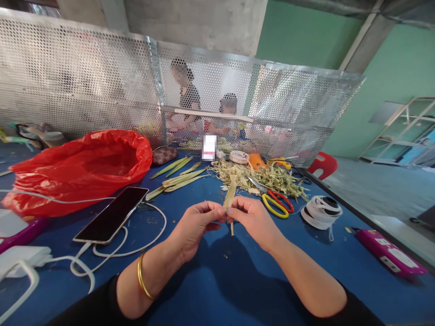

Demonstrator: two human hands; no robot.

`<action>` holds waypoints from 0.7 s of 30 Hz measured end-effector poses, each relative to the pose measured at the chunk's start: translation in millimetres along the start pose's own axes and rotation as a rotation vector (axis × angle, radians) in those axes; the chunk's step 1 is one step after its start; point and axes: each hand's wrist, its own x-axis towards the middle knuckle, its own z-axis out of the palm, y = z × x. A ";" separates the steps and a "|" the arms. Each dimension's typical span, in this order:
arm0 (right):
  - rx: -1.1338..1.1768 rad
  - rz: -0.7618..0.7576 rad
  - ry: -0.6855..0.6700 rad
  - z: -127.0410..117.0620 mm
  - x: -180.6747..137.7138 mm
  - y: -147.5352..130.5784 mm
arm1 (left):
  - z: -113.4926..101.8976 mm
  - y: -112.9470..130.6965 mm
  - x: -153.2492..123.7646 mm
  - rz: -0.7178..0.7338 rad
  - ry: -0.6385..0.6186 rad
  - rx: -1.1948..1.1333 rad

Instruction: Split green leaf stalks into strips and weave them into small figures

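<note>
Both my hands meet over the middle of the blue table, fingertips pinched together on a pale green-yellow leaf strip (230, 194). My left hand (200, 222), closed, grips it from the left. From the other side my right hand (253, 219) is pinched on the same strip. The broad end of the leaf points away from me, and a thin stem end hangs below my fingers. Beyond my right hand lie scissors (276, 206) with red and yellow handles, blades resting on a heap of leaf scraps (258, 176). Several long green leaf strips (183, 179) lie beyond my left hand.
A red plastic bag (84, 170) and a phone (112, 215) with white cables are at left. To the right are a roll of white ribbon (321, 213) and a purple box (389, 251). A perforated metal screen (210, 81) stands behind, people beyond it.
</note>
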 end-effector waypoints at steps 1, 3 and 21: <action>0.008 -0.008 -0.010 -0.1 0.2 0.3 | -0.2 -0.3 0.1 -0.014 -0.011 -0.016; -0.010 -0.024 -0.011 0.0 0.3 1.1 | 0.6 -0.9 0.3 -0.009 -0.019 -0.013; -0.371 -0.162 0.105 7.4 -1.3 3.6 | 6.6 -6.5 -0.8 0.136 0.172 0.109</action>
